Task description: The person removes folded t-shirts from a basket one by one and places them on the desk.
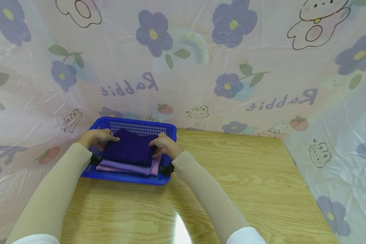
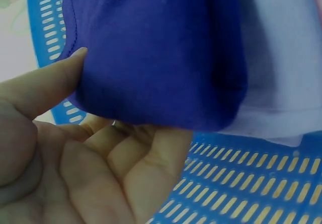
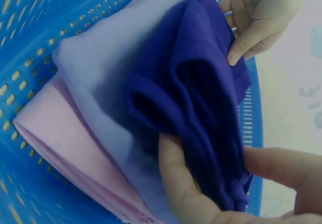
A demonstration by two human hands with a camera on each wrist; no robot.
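Note:
A folded dark purple cloth [image 1: 129, 148] lies over the lavender [image 3: 108, 48] and pink [image 3: 60, 133] folded cloths in a blue plastic basket [image 1: 126, 179]. My left hand [image 1: 100, 136] holds its left edge, thumb on top and fingers underneath, as the left wrist view shows. On the opposite side, my right hand [image 1: 165, 145] pinches the other edge between thumb and fingers. Loose folds of the purple cloth open toward the right wrist camera. Part of the lavender and pink cloths is hidden beneath it.
The basket stands on a wood-grain table [image 1: 231, 183], toward its back left. A printed curtain [image 1: 183, 67] with flowers and rabbits hangs right behind the basket and along both sides of the table.

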